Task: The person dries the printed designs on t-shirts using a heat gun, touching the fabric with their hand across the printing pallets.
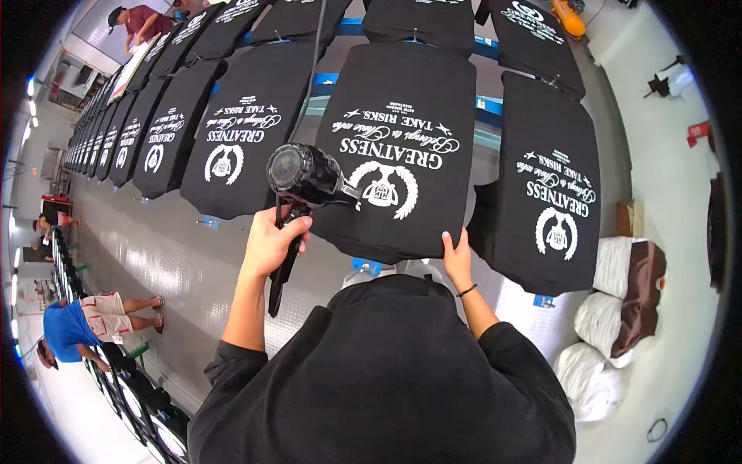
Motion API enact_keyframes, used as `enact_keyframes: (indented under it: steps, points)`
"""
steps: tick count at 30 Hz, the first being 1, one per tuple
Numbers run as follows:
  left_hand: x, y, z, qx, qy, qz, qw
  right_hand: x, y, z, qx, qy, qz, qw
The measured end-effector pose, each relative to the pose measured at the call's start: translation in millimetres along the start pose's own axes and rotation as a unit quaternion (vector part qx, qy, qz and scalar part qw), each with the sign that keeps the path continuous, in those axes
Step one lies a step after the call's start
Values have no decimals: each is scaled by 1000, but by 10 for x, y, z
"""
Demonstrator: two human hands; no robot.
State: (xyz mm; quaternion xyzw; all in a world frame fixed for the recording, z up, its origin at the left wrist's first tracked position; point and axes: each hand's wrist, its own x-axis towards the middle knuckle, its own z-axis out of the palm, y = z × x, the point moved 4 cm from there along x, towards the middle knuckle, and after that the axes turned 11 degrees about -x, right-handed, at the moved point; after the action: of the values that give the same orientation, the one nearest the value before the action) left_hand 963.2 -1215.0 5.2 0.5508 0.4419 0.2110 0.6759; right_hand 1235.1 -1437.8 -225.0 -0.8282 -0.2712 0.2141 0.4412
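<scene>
In the head view my left hand (272, 241) is wrapped round the handle of a black hair dryer (297, 170). The dryer's nozzle points right, over the lower left part of a black T-shirt (410, 93) stretched on a flat board. White lettering reading "GREATNESS" (390, 153) and a laurel emblem (384, 189) are printed on this shirt, upside down from my side. My right hand (457, 255) grips the shirt's lower right edge, with the thumb on top; its other fingers are partly hidden. The dryer's cord (313, 69) runs up across the boards.
Another printed black shirt (556, 155) lies on a board to the right, and a long row of them (239, 131) stretches left. White sacks (599, 321) stand at the right wall. A person in a blue shirt (73, 329) and one in maroon (143, 23) work at the left.
</scene>
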Motion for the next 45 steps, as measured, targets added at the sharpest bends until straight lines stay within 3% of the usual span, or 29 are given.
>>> enact_keyframes:
  steps: [5, 10, 12, 18, 22, 29, 31, 35, 45]
  points:
    - [302, 104, 24, 21, -1, 30, 999, -340, 97, 37, -30, 34, -8, 999]
    - [670, 174, 404, 14, -83, 39, 996, -667, 67, -17, -47, 80, -2, 996]
    - [739, 168, 563, 13, -115, 31, 993, -802, -67, -164, -141, 167, -27, 975]
    - [525, 139, 793, 28, -195, 3, 980, -798, -390, -325, -139, 250, -94, 953]
    - [356, 31, 572, 28, -200, -17, 979, -660, -629, -280, -124, 223, -165, 953]
    - [186, 114, -65, 61, -86, -1, 994, -379, -945, 297, -339, 58, -268, 900]
    - [252, 146, -145, 69, -55, 8, 996, -299, -1039, 425, -389, 72, -285, 873]
    - [474, 193, -67, 48, -41, 20, 998, -196, -944, 607, -437, 14, -281, 854]
    - [674, 278, 787, 23, -137, 7, 990, -240, -859, 210, -384, 63, -238, 890]
